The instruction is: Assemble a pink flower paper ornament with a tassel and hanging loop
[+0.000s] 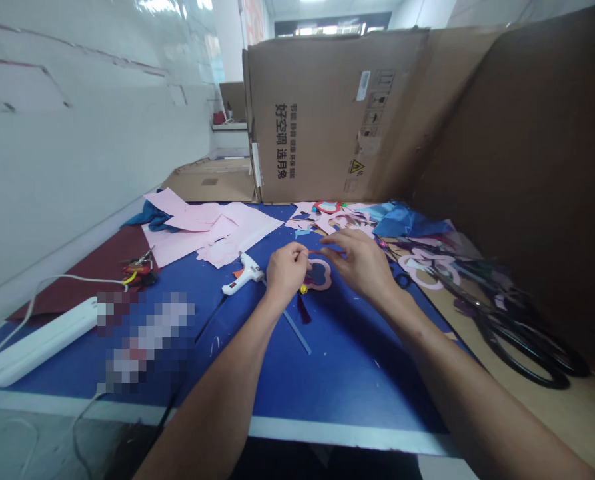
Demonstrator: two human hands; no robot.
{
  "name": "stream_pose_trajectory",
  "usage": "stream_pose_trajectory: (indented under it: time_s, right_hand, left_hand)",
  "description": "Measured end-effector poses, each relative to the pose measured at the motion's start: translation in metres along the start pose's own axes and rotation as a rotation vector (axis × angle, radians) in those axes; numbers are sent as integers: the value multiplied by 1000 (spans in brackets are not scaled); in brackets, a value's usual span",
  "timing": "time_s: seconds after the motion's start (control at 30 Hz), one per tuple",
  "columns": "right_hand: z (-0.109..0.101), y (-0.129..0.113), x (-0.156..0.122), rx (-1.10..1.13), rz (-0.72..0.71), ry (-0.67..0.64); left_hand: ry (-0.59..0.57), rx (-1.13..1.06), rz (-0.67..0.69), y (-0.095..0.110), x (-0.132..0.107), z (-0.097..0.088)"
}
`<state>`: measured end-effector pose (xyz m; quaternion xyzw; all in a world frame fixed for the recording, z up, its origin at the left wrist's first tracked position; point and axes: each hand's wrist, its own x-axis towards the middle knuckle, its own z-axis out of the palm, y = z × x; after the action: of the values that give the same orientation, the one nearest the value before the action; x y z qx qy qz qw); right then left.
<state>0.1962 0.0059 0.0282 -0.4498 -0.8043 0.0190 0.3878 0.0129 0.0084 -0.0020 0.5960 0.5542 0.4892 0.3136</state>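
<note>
My left hand (288, 270) is closed, its thumb and forefinger pinching a thin orange-red cord (316, 252). The cord stretches right toward my right hand (360, 260), whose fingers and thumb are apart around its far end; contact there is unclear. Just below the hands is a pink flower-shaped ring (326, 283), partly covered by my left fingers. Beside it hang a yellow bead (304, 289) and a dark purple tassel (304, 311). A white glue gun (246, 273) lies left of my left hand, and a translucent glue stick (297, 328) shows below that hand.
Pink sheets (202, 227) and pink scraps (350, 219) lie at the back of the blue table (327, 380). Large black-handled scissors (522, 347) rest on cardboard at right. A white power strip (44, 343) and cords occupy the left. Cardboard walls (327, 133) stand behind.
</note>
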Motion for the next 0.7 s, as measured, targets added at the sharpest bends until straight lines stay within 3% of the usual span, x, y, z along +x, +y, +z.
stream_pose_trajectory:
  time_s: [0.13, 0.33, 0.53, 0.7]
  right_hand:
    - [5, 2, -6, -66, 36, -82]
    - [4, 10, -11, 84, 176, -143]
    - [1, 13, -12, 80, 183, -155]
    - [2, 15, -13, 57, 179, -163]
  left_hand:
    - [-44, -26, 7, 3, -6, 6]
    - [-190, -199, -66, 6, -8, 10]
    - [-65, -296, -38, 8, 0, -2]
    - [-139, -204, -10, 7, 2, -5]
